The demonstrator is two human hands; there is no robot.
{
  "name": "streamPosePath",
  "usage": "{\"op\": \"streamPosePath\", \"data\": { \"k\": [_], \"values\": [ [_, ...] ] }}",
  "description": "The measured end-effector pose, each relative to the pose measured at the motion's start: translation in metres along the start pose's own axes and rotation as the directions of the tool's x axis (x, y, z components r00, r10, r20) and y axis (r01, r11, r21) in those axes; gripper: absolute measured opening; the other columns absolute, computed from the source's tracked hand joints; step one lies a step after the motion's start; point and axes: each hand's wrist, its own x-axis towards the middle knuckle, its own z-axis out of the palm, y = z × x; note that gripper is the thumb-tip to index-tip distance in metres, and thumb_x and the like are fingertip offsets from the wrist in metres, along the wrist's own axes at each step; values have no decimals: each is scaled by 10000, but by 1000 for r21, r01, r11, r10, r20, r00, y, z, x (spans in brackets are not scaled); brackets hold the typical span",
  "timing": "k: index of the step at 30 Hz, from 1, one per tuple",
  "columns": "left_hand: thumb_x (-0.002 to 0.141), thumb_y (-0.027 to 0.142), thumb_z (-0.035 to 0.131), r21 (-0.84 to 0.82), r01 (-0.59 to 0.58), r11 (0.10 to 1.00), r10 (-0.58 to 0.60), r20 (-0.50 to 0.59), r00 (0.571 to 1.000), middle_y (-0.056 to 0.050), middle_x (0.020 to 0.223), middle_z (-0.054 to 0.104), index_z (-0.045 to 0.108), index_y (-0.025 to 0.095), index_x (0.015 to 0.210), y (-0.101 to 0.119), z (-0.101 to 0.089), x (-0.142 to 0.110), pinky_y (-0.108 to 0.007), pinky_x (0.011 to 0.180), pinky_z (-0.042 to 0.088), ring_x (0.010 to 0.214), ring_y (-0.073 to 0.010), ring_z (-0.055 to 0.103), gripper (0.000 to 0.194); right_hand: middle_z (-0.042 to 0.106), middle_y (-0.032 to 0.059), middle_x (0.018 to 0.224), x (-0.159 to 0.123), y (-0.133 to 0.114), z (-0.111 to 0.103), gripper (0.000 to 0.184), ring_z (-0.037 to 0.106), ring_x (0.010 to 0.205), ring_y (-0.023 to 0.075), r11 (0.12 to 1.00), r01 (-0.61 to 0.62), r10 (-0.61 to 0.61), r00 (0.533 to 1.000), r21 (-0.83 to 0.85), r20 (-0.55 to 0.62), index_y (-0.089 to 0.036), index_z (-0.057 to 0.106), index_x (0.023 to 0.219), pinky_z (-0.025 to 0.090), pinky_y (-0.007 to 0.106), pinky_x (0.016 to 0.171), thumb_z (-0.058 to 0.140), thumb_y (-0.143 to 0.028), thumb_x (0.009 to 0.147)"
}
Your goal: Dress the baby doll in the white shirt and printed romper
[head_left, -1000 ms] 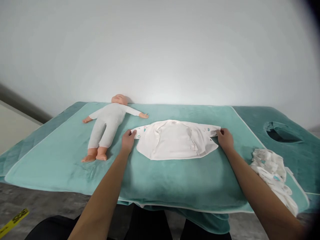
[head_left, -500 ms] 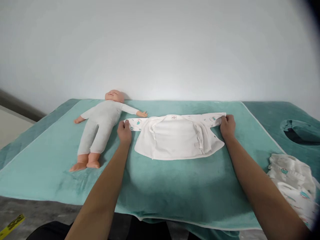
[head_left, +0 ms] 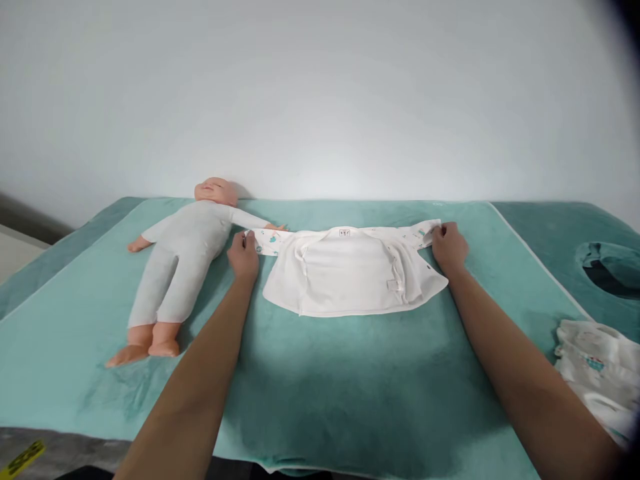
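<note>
A white baby shirt lies spread open in front of me, its inside facing up and a small label at the neckline. Teal prints show on its sleeves. My left hand is closed on the end of the left-side sleeve. On the opposite side, my right hand pinches the other sleeve's end. Left of the shirt, a baby doll with a pale cloth body rests on its back; its outstretched hand is close to the left-side sleeve.
A green cover drapes the padded table against a white wall. Folded white baby clothes lie at the right edge, partly out of view. Behind them is an oval opening. Yellow tape marks the floor at lower left.
My view has shifted slightly, so the doll appears nearer and farther left. The right-side sleeve end has been drawn a little inward and now looks bunched. Both hands keep their hold.
</note>
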Motion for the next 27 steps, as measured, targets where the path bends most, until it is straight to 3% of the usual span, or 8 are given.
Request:
{"op": "streamPosePath", "data": {
  "k": [3, 6, 9, 13, 18, 22, 27],
  "values": [
    [941, 414, 525, 119, 38, 992, -43, 34, 999, -36, 842, 645, 625, 197, 1028, 2, 2, 1, -280, 717, 422, 776, -181, 570, 254, 678, 127, 929, -2, -6, -1, 334, 618, 864, 268, 998, 0, 2, 1000, -64, 27, -177, 601, 1123, 419, 346, 751, 409, -411, 981],
    [921, 255, 515, 228, 12, 973, -26, 61, 998, -112, 1136, 639, 558, 165, 1206, 13, -3, -5, -321, 833, 476, 983, -217, 621, 302, 677, 141, 978, -8, -11, -6, 345, 617, 884, 256, 998, 19, -17, 999, -64, 32, -161, 587, 1152, 423, 335, 759, 384, -388, 990],
    [903, 149, 470, 293, -33, 955, 11, 74, 997, -197, 1339, 533, 493, 96, 1304, 24, -12, -17, -386, 966, 473, 1177, -266, 579, 405, 658, 162, 1099, -14, -13, -12, 353, 606, 956, 258, 993, 93, -90, 995, -78, 47, -146, 563, 1186, 429, 341, 796, 348, -360, 1005],
    [937, 191, 426, 408, -79, 910, 9, 171, 985, -252, 1412, 516, 507, 54, 1341, 30, -28, -41, -518, 1103, 388, 1324, -360, 486, 434, 602, 218, 1233, -26, -8, -19, 354, 541, 1157, 303, 983, 163, -160, 986, -79, 38, -90, 553, 1210, 406, 393, 941, 398, -324, 995],
    [999, 345, 327, 500, -152, 852, -18, 319, 948, -216, 1589, 375, 444, 72, 1470, 37, -64, -71, -557, 1210, 250, 1482, -340, 325, 558, 549, 261, 1354, -53, 2, -32, 455, 481, 1276, 359, 956, 222, -204, 973, -193, 109, -43, 539, 1292, 376, 444, 1022, 374, -354, 1003],
    [1006, 423, 285, 537, -213, 817, -58, 443, 895, -152, 1646, 290, 377, 117, 1544, 46, -94, -85, -562, 1241, 175, 1537, -318, 232, 626, 495, 224, 1476, -75, 10, -47, 524, 437, 1371, 326, 939, 253, -218, 961, -231, 168, -65, 506, 1389, 334, 440, 1107, 334, -392, 1017],
    [1009, 456, 218, 572, -283, 770, -84, 531, 843, -93, 1679, 202, 283, 159, 1591, 44, -115, -94, -535, 1255, 149, 1562, -290, 165, 656, 381, 194, 1590, -94, 24, -60, 638, 313, 1485, 285, 919, 276, -216, 950, -281, 227, -33, 397, 1506, 218, 438, 1205, 269, -441, 1032]
  ]
}}
